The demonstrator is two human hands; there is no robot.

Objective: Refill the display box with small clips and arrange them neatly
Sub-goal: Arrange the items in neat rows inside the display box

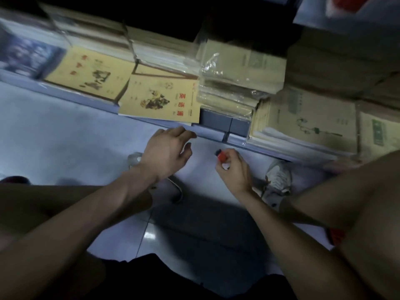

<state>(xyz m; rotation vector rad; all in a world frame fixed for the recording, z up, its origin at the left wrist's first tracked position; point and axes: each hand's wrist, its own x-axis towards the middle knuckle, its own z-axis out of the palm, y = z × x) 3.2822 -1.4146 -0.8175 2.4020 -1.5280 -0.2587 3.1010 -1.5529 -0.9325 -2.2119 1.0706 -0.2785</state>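
- A blurred blue-covered stack of books (28, 55) lies on the shelf, far to the left of the yellow paper exercise book with red characters (159, 98). That yellow book's near edge juts over the pale shelf lip (213, 134).
- The left hand (166, 152) is directly below the yellow book. Its fingers are loose and spread and grasp nothing, with the tips at the lip. It is probably reaching in to clear or steady something.
- Two dark grey-blue rectangular boxes (225, 124) sit just right of the yellow book's lower corner, tucked under the stacks. I cannot tell whether either is the display box.
- The right hand (234, 169), below and right of the yellow book, pinches a small red clip (221, 157) between thumb and curled fingers. The clip is held off the shelf, likely ready for placing.
- A clear-plastic-wrapped stack of beige booklets (240, 70) stands right of the yellow book.
- A grey-white sneaker (278, 176), farther right and below, rests on the pale tiled floor (65, 131), so the person seems to be crouching.
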